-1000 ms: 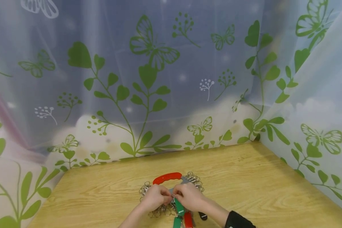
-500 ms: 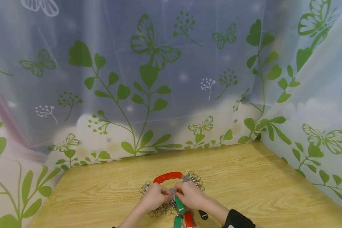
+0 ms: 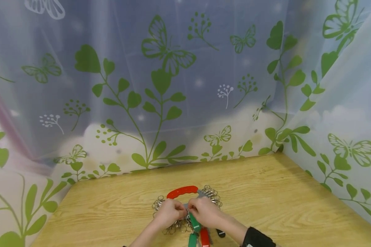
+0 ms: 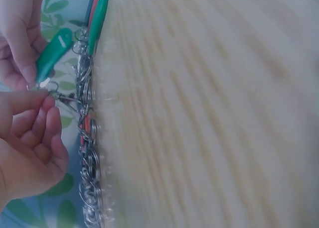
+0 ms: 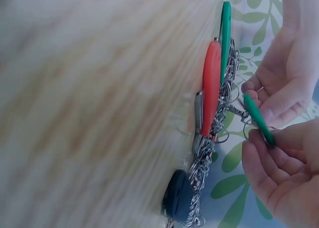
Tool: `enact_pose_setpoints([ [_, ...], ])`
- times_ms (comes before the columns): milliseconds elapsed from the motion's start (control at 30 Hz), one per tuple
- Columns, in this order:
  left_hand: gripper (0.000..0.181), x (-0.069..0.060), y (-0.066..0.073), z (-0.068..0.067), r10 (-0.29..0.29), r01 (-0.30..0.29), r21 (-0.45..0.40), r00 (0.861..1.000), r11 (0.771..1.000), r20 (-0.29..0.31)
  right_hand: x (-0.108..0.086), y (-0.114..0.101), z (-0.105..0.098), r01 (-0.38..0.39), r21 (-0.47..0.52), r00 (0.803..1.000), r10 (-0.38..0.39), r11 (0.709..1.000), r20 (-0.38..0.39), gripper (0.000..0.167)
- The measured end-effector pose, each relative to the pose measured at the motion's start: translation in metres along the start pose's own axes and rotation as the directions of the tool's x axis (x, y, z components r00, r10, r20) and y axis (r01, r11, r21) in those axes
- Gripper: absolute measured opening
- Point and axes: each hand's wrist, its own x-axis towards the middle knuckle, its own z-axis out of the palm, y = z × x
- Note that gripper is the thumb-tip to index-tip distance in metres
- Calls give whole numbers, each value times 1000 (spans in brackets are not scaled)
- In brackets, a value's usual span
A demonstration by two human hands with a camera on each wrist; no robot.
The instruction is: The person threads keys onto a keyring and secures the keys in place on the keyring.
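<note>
A green key tag (image 3: 194,223) hangs by a small metal split ring, and my right hand (image 3: 206,212) pinches it at the ring end. My left hand (image 3: 167,213) faces it, thumb and forefinger pinching a metal ring (image 4: 53,86) joined to a snap clasp (image 4: 68,98). The fingertips of both hands almost meet, partly hiding the ring. Beneath them lies a large key holder with a red grip (image 3: 182,191) and a grey frame (image 3: 201,194), crowded with metal clasps and rings (image 3: 213,196).
Another green tag (image 3: 192,240), a red tag (image 3: 205,236) and a black tag (image 3: 221,233) lie at the near side of the bunch. The wooden tabletop (image 3: 278,199) spreads around it, bounded by patterned curtains (image 3: 123,103) behind and to the sides.
Both hands stay nearly in place with only slight finger movement at the ring. The green tag in the right hand shifts a little.
</note>
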Motion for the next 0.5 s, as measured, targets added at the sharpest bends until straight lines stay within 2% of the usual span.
enact_pose_setpoints([
  [100,4,-1,-3,0,8,-7,-32,1000,999,29,0,5,0,-42,57,999,42,998,-3,7],
  [233,3,-1,-3,-1,19,-17,-43,998,999,57,1,7,0,-61,87,998,61,994,8,7],
  [500,7,-2,1,-2,47,-51,55,997,997,64,0,0,-2,-68,53,998,67,996,13,7],
])
